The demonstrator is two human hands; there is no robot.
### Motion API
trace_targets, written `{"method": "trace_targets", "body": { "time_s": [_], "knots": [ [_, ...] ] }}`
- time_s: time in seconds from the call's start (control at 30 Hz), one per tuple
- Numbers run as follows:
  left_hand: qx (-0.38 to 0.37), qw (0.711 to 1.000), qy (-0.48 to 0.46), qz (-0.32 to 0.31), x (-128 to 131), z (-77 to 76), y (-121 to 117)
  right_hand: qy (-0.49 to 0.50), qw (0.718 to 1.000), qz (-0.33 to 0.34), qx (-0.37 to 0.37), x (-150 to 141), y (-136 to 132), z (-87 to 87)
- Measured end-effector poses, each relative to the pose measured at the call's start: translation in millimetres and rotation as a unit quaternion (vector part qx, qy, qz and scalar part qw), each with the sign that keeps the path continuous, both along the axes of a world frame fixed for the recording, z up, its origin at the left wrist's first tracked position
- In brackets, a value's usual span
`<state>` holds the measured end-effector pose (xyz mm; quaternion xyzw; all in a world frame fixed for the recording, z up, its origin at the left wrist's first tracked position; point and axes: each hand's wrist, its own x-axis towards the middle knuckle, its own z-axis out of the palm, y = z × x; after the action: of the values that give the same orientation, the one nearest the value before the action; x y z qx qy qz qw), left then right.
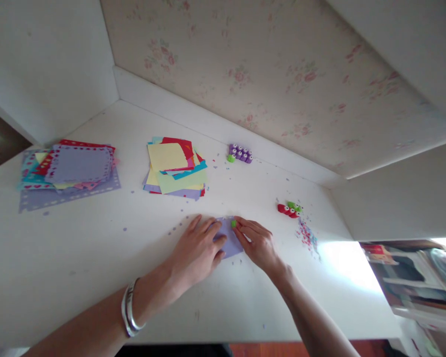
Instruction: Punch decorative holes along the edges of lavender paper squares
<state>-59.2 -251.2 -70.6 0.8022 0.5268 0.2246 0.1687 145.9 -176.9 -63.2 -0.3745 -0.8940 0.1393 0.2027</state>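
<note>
A small lilac paper sheet (231, 241) lies on the white desk (96, 258) between my hands. My left hand (196, 250) rests flat on the sheet's left part, fingers stretched out. My right hand (258, 243) is closed round a small green paper punch (233, 224) that sits at the sheet's far edge.
A pile of plain coloured sheets (176, 168) lies in the middle. A pile of punched-edge sheets (69, 171) lies far left. Purple punches (241, 153) sit by the back wall, red and green punches (290, 208) to the right. Paper bits (307, 236) are scattered nearby.
</note>
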Motion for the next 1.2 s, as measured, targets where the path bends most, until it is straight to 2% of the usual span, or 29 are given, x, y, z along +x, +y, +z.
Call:
{"method": "trace_targets", "body": {
  "time_s": [0.17,0.43,0.6,0.67,0.93,1.1,1.2],
  "knots": [
    [0.004,1.0,0.004,-0.002,0,3.4,0,-0.046,0.998,-0.015,-0.032,2,1,4.1],
    [0.006,1.0,0.023,0.001,0,6.2,0,0.084,0.992,-0.085,-0.046,3,-7,-6.6],
    [0.004,0.999,0.034,-0.004,-1,6.7,0,0.108,0.979,-0.166,-0.047,13,-2,3.7],
    [0.003,0.999,0.036,-0.004,-1,7.2,0,0.105,0.973,-0.2,-0.043,23,2,9.6],
    [0.007,1.0,0.027,-0.008,-1,3.2,0,0.077,0.964,-0.253,-0.02,81,22,31.1],
    [0.014,1.0,0.027,-0.007,1,-0.5,0,0.026,0.953,-0.301,0.037,123,62,53.3],
    [0.038,0.999,0.033,0.001,2,-2.9,2,-0.048,0.937,-0.345,0.033,147,93,63.8]
  ]
}}
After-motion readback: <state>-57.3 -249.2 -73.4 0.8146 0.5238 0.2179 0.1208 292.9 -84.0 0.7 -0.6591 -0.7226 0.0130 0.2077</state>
